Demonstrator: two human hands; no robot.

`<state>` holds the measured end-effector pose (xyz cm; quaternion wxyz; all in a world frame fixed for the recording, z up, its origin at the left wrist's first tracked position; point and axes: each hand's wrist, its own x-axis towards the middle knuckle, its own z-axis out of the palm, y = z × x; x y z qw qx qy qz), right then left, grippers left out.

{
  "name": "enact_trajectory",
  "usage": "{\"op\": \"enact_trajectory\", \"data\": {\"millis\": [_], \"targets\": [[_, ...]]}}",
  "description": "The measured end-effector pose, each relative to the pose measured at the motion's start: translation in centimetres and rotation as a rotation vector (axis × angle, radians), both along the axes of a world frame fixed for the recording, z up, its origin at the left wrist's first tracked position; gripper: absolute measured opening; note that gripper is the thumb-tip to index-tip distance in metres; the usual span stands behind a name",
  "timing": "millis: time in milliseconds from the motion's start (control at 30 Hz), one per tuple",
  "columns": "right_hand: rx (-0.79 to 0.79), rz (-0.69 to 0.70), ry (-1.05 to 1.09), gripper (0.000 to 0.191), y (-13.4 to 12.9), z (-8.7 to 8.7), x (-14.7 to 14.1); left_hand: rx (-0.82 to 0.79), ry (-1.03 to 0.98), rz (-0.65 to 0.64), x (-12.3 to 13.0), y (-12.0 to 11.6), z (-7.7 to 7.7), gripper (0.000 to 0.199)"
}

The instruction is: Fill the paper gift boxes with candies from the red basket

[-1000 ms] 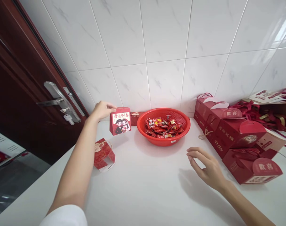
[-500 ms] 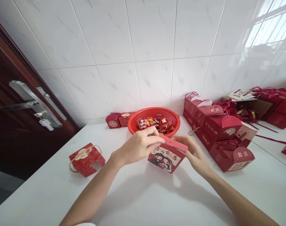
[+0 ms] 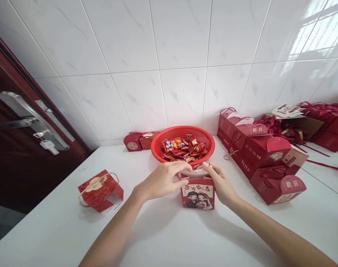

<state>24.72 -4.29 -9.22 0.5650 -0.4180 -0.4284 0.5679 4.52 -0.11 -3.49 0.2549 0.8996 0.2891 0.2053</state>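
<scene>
A small red paper gift box [image 3: 198, 198] stands upright on the table before me, a cartoon couple and lettering on its front. Its top flap, pale inside, tilts back toward the basket. My left hand [image 3: 165, 181] is curled at the upper left of the box, thumb by the front top edge and fingers at the flap. My right hand [image 3: 220, 183] grips the right side and top of the box, fingertips at the flap's edge. Part of the box's top is hidden by my fingers. Just behind it sits a red plastic basket [image 3: 157, 145] with several wrapped candies [image 3: 182, 148].
On the left lies a red box with a rope handle [image 3: 100, 189]. Two small boxes [image 3: 139, 141] stand by the tiled wall. Several red boxes [image 3: 252, 152] line the right, with ribbons and an open carton [image 3: 310, 126] beyond. A dark red door [image 3: 7, 148] is at far left.
The box has turned so its front faces me squarely, and now stands level. Its top flap has swung back, away from me. My hands have shifted slightly with it.
</scene>
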Motion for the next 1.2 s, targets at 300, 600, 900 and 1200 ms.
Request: {"op": "enact_trajectory", "data": {"millis": [300,600,900,1200], "targets": [[-0.028,-0.018,-0.113,0.04,1.3,-1.3,-1.5,-0.272,0.068,0.054,-0.9,0.7,0.3,0.028],[0.385,-0.295,-0.429,0.028,5.8,1.5,3.4,-0.364,0.044,-0.052,-0.7,1.1,0.4,0.028],[0.089,-0.232,-1.088,0.013,16.0,3.7,3.7,-0.368,-0.278,-0.002,-0.6,3.9,-0.5,0.036],[-0.182,-0.003,-1.136,0.02,22.9,2.0,3.9,-0.305,-0.223,0.211,-0.1,10.3,-1.2,0.044]]}}
